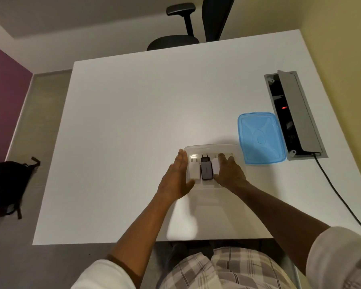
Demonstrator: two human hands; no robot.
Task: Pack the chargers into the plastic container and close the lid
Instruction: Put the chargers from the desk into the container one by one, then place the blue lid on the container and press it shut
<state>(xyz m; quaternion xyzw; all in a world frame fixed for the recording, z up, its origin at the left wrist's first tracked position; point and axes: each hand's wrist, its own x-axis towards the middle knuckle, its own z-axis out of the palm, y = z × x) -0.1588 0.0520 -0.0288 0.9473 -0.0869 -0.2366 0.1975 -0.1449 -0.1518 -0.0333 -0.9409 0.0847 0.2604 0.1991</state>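
A clear plastic container (211, 147) sits on the white table in front of me. Inside lie three chargers side by side: a white charger (193, 168) on the left, a dark grey charger (206, 169) with black prongs in the middle, and a white charger (216, 166) on the right. My left hand (176, 180) rests flat with straight fingers against the container's left side. My right hand (229, 172) is inside the container with its fingers closed around the right white charger. The blue lid (259, 137) lies flat on the table to the right of the container.
An open grey cable box (296, 113) with a red light is set into the table at the right, a black cable (342, 197) running from it. A black office chair (188, 24) stands beyond the far edge. A black bag (6, 184) lies on the floor at left.
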